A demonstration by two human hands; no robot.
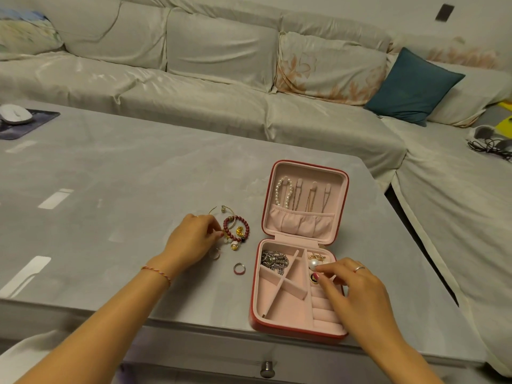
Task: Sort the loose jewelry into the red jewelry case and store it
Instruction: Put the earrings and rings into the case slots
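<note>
Two hands work at the desk's near edge: the left hand (191, 239) pinches at the loose jewelry (234, 234) mid-desk, while the right hand (352, 286), fingers curled, fingers a pearl earring (314, 263) in the open red jewelry case (297, 327) by the near right corner.

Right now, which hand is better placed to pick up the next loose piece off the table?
Left. The left hand rests on the loose pile beside the red bead bracelet, fingertips already touching it. The right hand is over the red jewelry case, busy in its right-hand compartments.
</note>
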